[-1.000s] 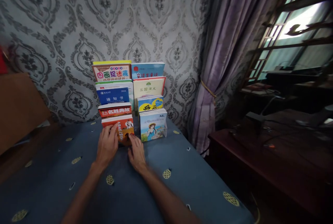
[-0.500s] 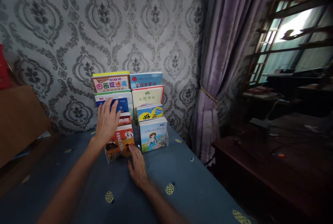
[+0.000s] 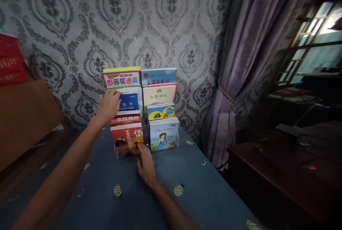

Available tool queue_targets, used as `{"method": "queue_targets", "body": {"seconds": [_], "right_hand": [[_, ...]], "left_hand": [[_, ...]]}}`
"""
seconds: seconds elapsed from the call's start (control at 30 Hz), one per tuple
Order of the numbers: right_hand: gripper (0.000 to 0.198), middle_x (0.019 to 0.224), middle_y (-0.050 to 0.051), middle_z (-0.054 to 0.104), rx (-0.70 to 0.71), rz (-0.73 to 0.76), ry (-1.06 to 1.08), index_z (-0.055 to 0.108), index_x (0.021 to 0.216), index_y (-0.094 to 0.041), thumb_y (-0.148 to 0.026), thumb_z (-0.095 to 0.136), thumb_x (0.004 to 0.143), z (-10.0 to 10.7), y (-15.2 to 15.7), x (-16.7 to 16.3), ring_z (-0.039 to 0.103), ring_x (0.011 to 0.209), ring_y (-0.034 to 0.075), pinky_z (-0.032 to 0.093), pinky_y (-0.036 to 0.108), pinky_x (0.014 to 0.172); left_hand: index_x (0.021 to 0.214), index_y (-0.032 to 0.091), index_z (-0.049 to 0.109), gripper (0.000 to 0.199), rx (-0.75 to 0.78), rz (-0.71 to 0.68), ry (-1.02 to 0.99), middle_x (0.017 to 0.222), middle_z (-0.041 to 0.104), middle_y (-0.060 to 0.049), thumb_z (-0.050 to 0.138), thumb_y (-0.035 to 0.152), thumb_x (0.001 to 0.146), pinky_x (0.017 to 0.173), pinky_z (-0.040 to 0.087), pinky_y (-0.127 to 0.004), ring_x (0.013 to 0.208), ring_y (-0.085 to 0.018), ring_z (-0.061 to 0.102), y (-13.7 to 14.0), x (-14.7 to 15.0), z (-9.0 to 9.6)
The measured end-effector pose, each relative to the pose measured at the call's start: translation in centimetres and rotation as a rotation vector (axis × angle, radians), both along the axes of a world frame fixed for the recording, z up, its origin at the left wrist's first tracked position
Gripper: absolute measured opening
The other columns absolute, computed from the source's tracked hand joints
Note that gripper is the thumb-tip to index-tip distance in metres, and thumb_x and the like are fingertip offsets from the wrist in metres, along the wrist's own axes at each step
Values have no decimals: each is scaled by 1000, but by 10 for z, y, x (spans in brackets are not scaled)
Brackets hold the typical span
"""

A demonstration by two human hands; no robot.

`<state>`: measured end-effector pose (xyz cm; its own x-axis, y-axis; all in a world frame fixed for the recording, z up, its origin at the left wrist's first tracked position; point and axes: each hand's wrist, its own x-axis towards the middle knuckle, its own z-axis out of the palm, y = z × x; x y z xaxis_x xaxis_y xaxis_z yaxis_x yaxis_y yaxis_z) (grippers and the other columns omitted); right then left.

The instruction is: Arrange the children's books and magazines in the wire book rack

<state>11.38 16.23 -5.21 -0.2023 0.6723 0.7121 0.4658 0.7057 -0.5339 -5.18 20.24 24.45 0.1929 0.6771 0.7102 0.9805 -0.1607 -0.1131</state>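
Observation:
Two columns of upright books stand in a clear rack (image 3: 177,139) against the wall. My left hand (image 3: 109,106) is at the upper left edge of a blue book (image 3: 129,101) marked 2022, its bent fingers close together around that corner; the thumb is hard to make out. Below it show a red book (image 3: 128,118) and, in front, an orange book (image 3: 127,139). My right hand (image 3: 146,164) rests its outstretched fingertips on the lower right of the orange book. Beside it in the right column is a light blue book (image 3: 162,135) with a girl in a hat.
A blue cloth with pineapple prints covers the table (image 3: 203,194). To the left are a brown cardboard box (image 3: 29,119) and a red box (image 3: 12,59). A purple curtain (image 3: 227,91) hangs right of the rack, with a dark red desk (image 3: 267,173) beyond.
My left hand has slid from the front of the blue book to its left edge, uncovering more of the cover. My right hand stays at the orange book. The camera view has shifted slightly.

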Motion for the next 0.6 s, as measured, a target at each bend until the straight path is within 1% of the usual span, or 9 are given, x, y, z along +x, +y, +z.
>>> {"method": "queue_targets", "body": {"seconds": [0.13, 0.23, 0.33, 0.43, 0.53, 0.6], "right_hand": [[70, 152, 12, 50, 10, -1, 10, 36, 156, -21, -7, 45, 89, -3, 3, -1, 44, 144, 25, 44, 51, 117], [69, 153, 11, 50, 7, 2, 12, 36, 156, -21, -7, 44, 89, -4, 4, -2, 44, 144, 25, 44, 50, 117], [69, 153, 11, 50, 16, -3, 16, 36, 156, -22, -7, 44, 89, -5, 3, -2, 44, 144, 25, 43, 50, 117], [69, 152, 11, 50, 17, -4, 17, 37, 156, -22, -7, 44, 88, -6, 4, -2, 44, 143, 25, 43, 50, 117], [68, 152, 10, 50, 13, -2, 18, 37, 156, -23, -8, 44, 89, -7, 5, -1, 45, 143, 25, 44, 50, 116], [66, 152, 11, 51, 12, -1, 23, 38, 155, -22, -10, 43, 90, -7, 5, -1, 44, 143, 24, 44, 50, 116]], "left_hand": [[109, 20, 68, 24, -51, 19, 58, 112, 63, -12, 56, 27, 90, 95, 43, -48, 113, -33, 52, 6, -15, 15], [102, 20, 68, 19, -84, -14, 66, 109, 65, -11, 60, 27, 87, 94, 44, -46, 109, -31, 53, 7, -22, 16], [102, 19, 68, 19, -87, -68, 54, 110, 68, -11, 60, 26, 87, 96, 45, -45, 108, -30, 55, 9, -25, 14], [107, 18, 68, 25, -119, -133, 10, 114, 70, -11, 58, 25, 86, 100, 45, -44, 111, -29, 57, 15, -32, 14], [112, 18, 69, 31, -194, -214, -34, 119, 72, -9, 54, 21, 84, 102, 45, -39, 112, -25, 61, 24, -42, 22], [112, 20, 71, 34, -243, -253, -66, 118, 74, -6, 51, 20, 84, 100, 47, -36, 110, -22, 64, 29, -50, 29]]}}
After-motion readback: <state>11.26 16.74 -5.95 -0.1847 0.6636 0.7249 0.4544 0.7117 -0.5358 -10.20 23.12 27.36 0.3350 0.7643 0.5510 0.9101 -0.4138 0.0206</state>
